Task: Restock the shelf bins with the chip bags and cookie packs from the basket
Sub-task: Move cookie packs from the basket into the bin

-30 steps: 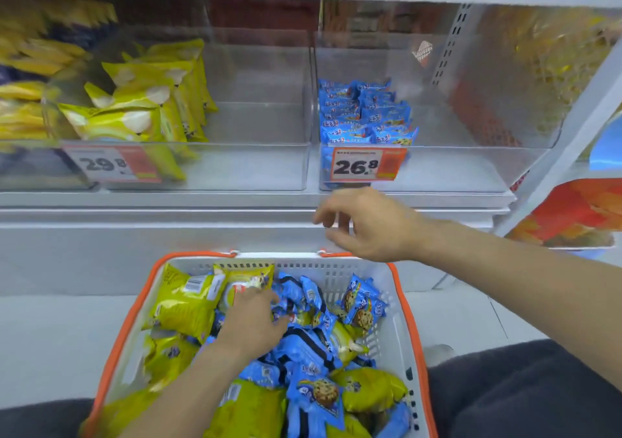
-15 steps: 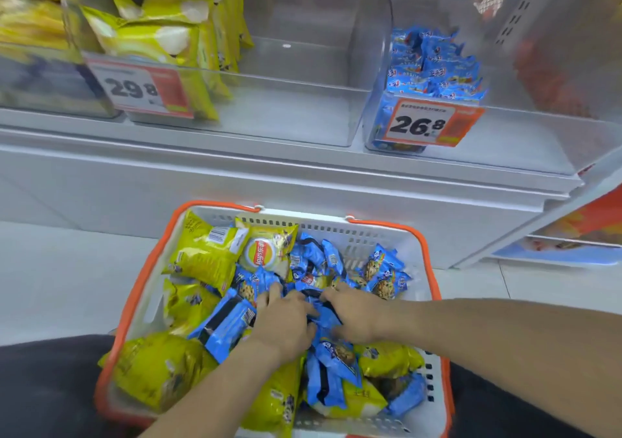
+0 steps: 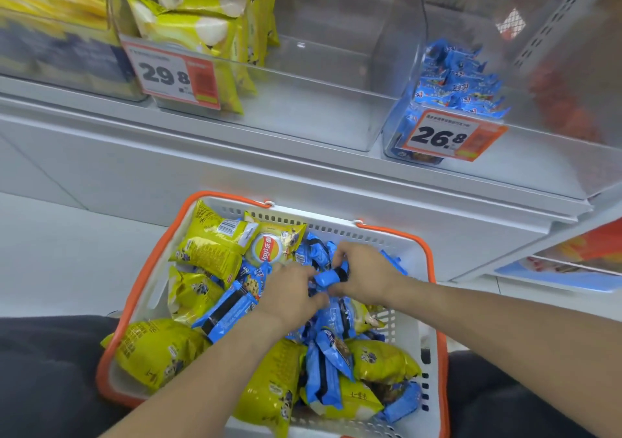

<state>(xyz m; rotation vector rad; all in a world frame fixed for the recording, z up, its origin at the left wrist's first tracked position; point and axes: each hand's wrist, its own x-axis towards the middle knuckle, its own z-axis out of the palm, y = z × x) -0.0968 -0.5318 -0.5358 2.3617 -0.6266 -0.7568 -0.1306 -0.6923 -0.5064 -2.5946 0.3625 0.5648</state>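
Observation:
A white basket with an orange rim [image 3: 409, 247] sits in front of me, full of yellow chip bags [image 3: 208, 242] and blue cookie packs [image 3: 229, 313]. Both hands are in its middle. My right hand [image 3: 363, 274] and my left hand [image 3: 289, 298] together grip one blue cookie pack [image 3: 328, 277] held between them above the pile. On the shelf above, a clear bin [image 3: 323, 101] holds yellow chip bags [image 3: 198, 30] at its left side. A second clear bin [image 3: 538, 155] to the right holds blue cookie packs [image 3: 457, 80] at its left end.
Orange price tags reading 29.8 [image 3: 168, 74] and 26.8 [image 3: 447, 136] hang on the bin fronts. More yellow bags fill a bin at far left [image 3: 50, 6]. A white shelf ledge [image 3: 269, 165] juts out above the basket. Dark trouser legs flank the basket.
My right hand came down from the shelf edge into the basket and joined my left hand; both now grip a blue cookie pack, lifted slightly off the pile. The view tilted downward.

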